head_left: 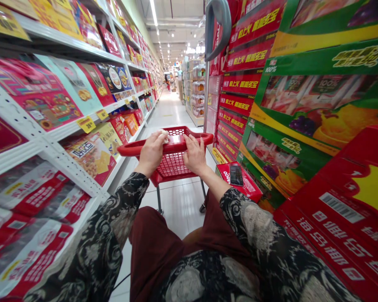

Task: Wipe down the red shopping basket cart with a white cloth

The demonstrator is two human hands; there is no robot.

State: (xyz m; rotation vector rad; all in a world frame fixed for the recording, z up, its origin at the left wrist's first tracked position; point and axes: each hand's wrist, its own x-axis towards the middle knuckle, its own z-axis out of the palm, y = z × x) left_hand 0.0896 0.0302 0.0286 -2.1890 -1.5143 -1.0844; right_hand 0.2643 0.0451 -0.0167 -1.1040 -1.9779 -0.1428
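Note:
A red plastic shopping cart point(176, 161) stands in front of me in a supermarket aisle. My left hand point(151, 152) is closed around the cart's red handle bar point(130, 149) and also holds a small crumpled white tissue point(164, 135) against it. My right hand point(194, 153) rests on the same bar, fingers curled over it. Both sleeves are dark with a pale pattern.
Shelves point(66, 130) of red and pink boxed goods line the left. Stacked red and green drink cartons point(302, 126) crowd the right, with a low red box point(239, 180) jutting out by the cart. The white tiled aisle point(173, 111) runs ahead. A distant person stands far down.

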